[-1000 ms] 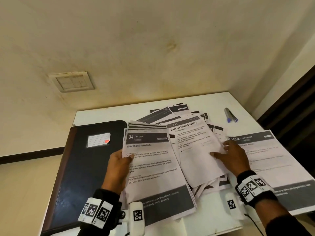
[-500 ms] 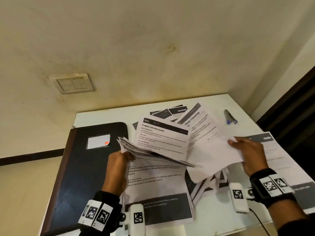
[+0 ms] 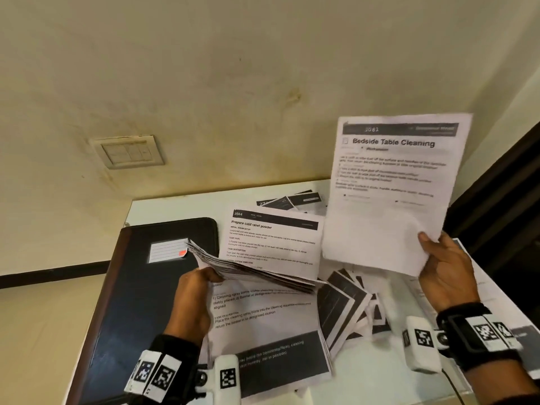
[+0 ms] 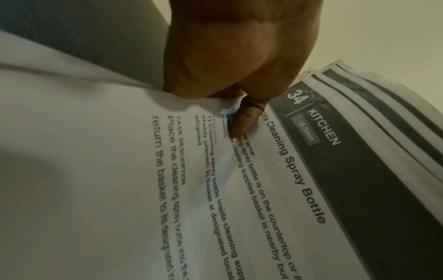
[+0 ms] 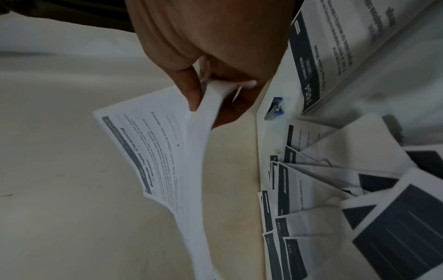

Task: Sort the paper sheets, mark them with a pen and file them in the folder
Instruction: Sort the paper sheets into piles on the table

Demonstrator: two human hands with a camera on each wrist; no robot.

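My right hand (image 3: 438,258) pinches the lower right corner of a single printed sheet (image 3: 391,188) headed "Bedside Table Cleaning" and holds it upright above the table; the right wrist view shows the same sheet (image 5: 165,161) between thumb and fingers. My left hand (image 3: 195,287) grips the left edge of a stack of sheets (image 3: 263,302), thumb on top, its upper half bent up; the top page (image 4: 275,180) reads "34 Kitchen". A dark closed folder (image 3: 137,293) with a white label lies at the left. A pen (image 5: 274,109) with blue ends lies near the table's far edge.
More loose sheets (image 3: 344,302) lie fanned out on the white table (image 3: 175,206) between my hands. Another printed page (image 5: 335,56) numbered 1654 lies at the right. A wall with a switch plate (image 3: 128,152) stands behind the table, and a dark door frame is on the right.
My right hand has lifted the "Bedside Table Cleaning" sheet off the pile and raised it upright to the right. My left hand has bent up the stack's upper half.
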